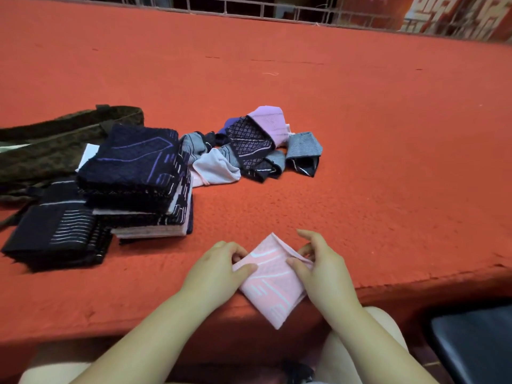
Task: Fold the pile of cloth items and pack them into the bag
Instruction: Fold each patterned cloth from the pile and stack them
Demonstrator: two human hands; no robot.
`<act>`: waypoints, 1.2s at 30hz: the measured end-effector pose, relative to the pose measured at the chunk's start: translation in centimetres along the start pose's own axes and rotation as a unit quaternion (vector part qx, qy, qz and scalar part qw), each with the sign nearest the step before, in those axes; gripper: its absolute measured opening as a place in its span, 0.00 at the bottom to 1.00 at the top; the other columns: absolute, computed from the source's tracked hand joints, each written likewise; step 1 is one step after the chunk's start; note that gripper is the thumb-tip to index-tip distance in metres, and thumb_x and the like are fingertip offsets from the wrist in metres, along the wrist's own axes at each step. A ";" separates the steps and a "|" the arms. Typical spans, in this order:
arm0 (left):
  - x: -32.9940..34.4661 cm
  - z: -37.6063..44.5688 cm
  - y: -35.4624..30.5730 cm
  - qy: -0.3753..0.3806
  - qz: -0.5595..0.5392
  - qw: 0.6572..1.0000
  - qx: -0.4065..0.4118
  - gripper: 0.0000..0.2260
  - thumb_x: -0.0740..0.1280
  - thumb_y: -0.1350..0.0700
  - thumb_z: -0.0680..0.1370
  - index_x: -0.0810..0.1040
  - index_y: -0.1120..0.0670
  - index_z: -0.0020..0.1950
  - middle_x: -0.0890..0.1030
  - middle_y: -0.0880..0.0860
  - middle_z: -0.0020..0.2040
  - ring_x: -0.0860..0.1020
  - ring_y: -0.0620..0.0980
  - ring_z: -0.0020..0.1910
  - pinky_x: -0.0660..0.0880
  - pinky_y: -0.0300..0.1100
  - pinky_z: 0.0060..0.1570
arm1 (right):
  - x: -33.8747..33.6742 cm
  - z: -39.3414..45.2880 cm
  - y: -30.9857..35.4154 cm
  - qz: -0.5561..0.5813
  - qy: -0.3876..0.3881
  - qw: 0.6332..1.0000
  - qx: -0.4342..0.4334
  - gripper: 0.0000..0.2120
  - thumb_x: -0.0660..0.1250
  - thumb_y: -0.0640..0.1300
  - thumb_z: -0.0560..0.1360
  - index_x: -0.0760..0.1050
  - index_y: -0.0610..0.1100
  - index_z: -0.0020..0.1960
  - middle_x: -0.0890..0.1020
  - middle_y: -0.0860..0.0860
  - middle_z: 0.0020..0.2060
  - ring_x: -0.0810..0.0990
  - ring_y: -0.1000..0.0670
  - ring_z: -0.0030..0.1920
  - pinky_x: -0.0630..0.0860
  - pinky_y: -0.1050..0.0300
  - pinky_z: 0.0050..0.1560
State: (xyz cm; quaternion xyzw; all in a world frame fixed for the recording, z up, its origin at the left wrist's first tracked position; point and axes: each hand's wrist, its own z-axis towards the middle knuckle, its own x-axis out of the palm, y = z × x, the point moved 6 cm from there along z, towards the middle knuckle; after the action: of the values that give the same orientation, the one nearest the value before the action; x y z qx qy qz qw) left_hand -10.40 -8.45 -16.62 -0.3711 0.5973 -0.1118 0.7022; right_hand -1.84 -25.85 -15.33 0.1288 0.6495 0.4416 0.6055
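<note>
A pink folded cloth with white stripes lies at the near edge of the red table, one corner hanging over the edge. My left hand pinches its left corner between thumb and fingers. My right hand pinches its right corner. A loose pile of unfolded cloths, dark, grey, white and lilac, sits in the middle of the table. Two stacks of folded cloths stand at the left: a tall one and a lower dark one. A dark brown bag lies flat behind the stacks.
The red table surface stretches far back to a metal railing. A dark chair seat sits at the lower right, below the table edge. My knees show under the table's near edge.
</note>
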 end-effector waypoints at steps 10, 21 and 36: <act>0.0 2.6 -1.5 0.131 0.052 0.987 -0.079 0.18 0.72 0.46 0.71 0.77 0.49 0.59 0.79 0.49 0.54 0.77 0.48 0.53 0.70 0.39 0.53 | 0.1 0.2 -1.1 -0.060 0.018 0.996 0.058 0.22 0.73 0.48 0.70 0.71 0.50 0.62 0.78 0.55 0.41 0.78 0.51 0.46 0.72 0.54 0.47; 1.2 1.9 -3.3 0.214 -0.338 0.912 -0.089 0.09 0.72 0.51 0.73 0.82 0.55 0.48 0.85 0.52 0.44 0.82 0.47 0.42 0.77 0.42 0.45 | -0.5 -0.6 -0.1 0.282 0.035 0.956 0.075 0.17 0.75 0.35 0.68 0.75 0.46 0.53 0.79 0.50 0.34 0.77 0.53 0.34 0.74 0.60 0.35; -10.0 1.6 -2.8 -0.054 -0.535 0.841 -0.053 0.14 0.69 0.50 0.72 0.82 0.59 0.49 0.84 0.58 0.47 0.81 0.52 0.46 0.77 0.48 0.50 | 3.6 3.5 8.7 0.400 0.285 0.868 0.066 0.16 0.73 0.43 0.62 0.79 0.39 0.48 0.85 0.45 0.45 0.83 0.50 0.43 0.79 0.58 0.46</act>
State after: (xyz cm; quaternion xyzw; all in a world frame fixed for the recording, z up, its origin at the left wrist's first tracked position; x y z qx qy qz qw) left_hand -10.78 -3.78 -7.20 -0.6752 0.2716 -0.4179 0.5437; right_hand -2.71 -16.81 -11.02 0.2858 0.7145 0.6194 0.1554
